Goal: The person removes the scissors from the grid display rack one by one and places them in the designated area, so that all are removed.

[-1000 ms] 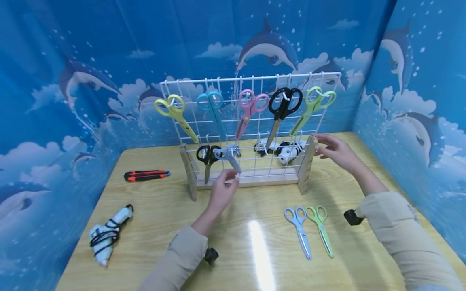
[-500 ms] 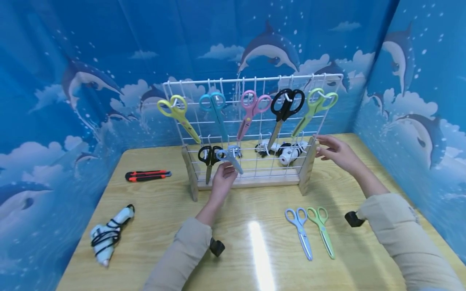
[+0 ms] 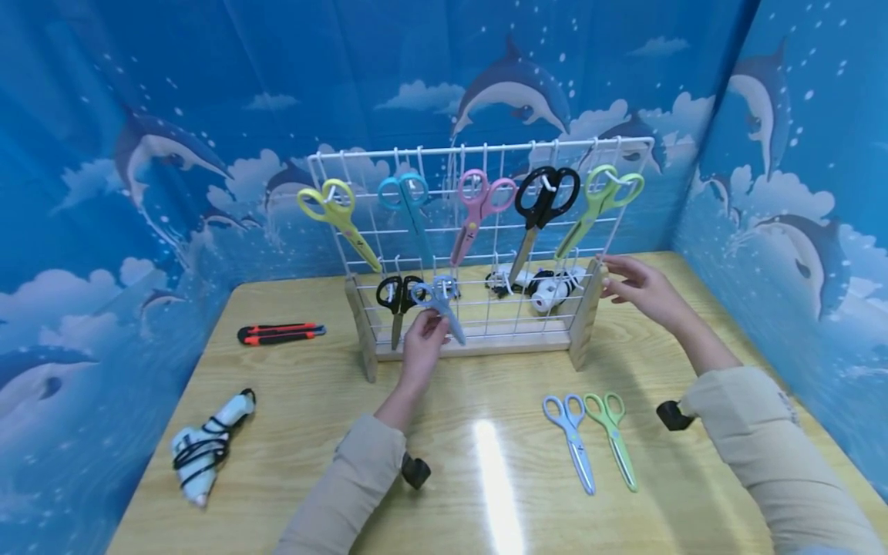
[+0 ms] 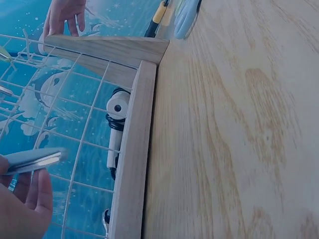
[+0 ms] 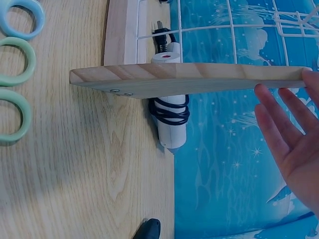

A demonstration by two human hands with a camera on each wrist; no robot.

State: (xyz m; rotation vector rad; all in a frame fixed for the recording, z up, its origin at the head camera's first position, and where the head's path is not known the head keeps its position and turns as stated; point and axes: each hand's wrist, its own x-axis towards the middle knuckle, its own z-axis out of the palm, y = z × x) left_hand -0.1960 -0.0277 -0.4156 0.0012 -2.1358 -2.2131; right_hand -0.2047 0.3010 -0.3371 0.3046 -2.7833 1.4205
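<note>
My left hand [image 3: 422, 351] pinches the blades of light blue scissors [image 3: 444, 304] between thumb and fingers. Their handle rings are at a lower hook of the white wire rack [image 3: 479, 148]. In the left wrist view the blue blades [image 4: 37, 158] point away from the hand. Black scissors [image 3: 398, 297] hang just to the left. My right hand [image 3: 645, 289] touches the rack's right wooden side [image 3: 586, 324], its fingers mostly straight in the right wrist view. Along the top row hang yellow scissors [image 3: 338, 216], teal scissors [image 3: 409, 204], pink scissors [image 3: 475, 208], larger black scissors [image 3: 537, 208] and green scissors [image 3: 597, 204].
Blue scissors [image 3: 572, 443] and green scissors [image 3: 612, 439] lie on the table at front right. A red-and-black utility knife [image 3: 280, 334] and a cord-wrapped white tool [image 3: 204, 447] lie at left. Behind the rack rests another corded white tool [image 3: 551, 293].
My left hand has risen from below the blue scissors to their blades and now holds them; the blades have swung slightly down and right. My right hand stays at the rack's side.
</note>
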